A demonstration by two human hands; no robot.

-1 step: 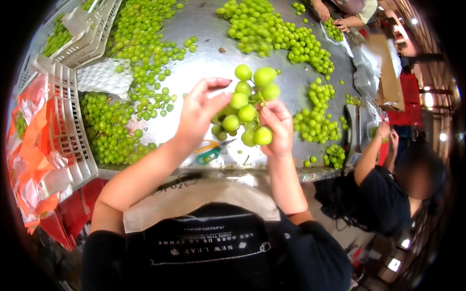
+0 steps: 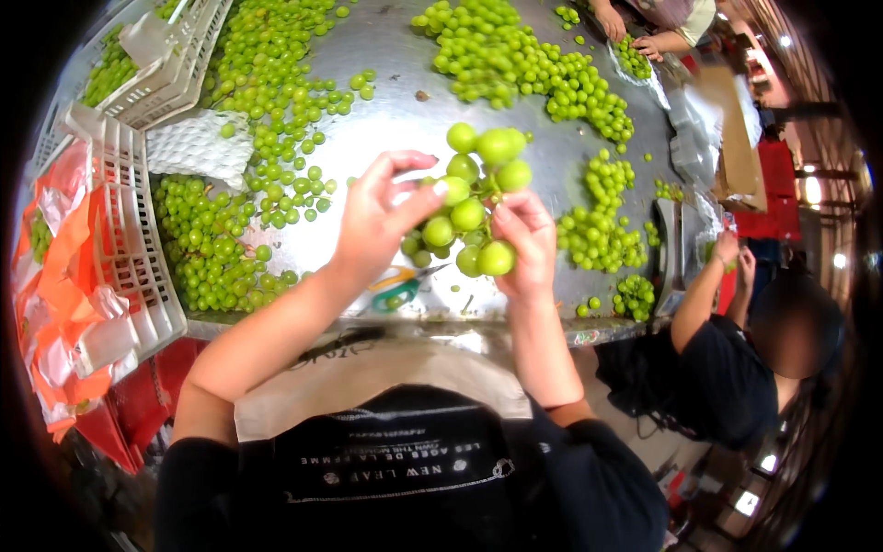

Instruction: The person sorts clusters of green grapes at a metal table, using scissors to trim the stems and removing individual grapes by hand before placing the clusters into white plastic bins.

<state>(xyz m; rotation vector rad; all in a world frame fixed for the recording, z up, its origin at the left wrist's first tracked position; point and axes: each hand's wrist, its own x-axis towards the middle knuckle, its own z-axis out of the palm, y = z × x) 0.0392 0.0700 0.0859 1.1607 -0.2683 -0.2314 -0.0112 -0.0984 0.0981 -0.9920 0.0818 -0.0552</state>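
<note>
A small bunch of green grapes [image 2: 467, 214] is held up over the metal table [image 2: 382, 124]. My right hand [image 2: 526, 244] grips it from the right, thumb and fingers closed near the stem. On the left side of the bunch, my left hand [image 2: 372, 216] has its fingers curved and apart from the thumb. The left thumb tip touches one grape; the forefinger stays clear of the fruit. Scissors [image 2: 397, 293] with green and orange-yellow handles lie on the table below the bunch, partly hidden by my left wrist.
Loose grapes [image 2: 267, 120] cover the table's left side, beside white foam netting [image 2: 200, 147] and white plastic crates [image 2: 138, 230]. Bigger bunches [image 2: 501, 55] lie at the back and right. One person [image 2: 745, 359] works at right; another person's hands [image 2: 635, 37] handle grapes at the far right.
My left hand has shifted very slightly toward the bunch, and its thumb now overlaps a grape. The bunch and my right hand have barely moved.
</note>
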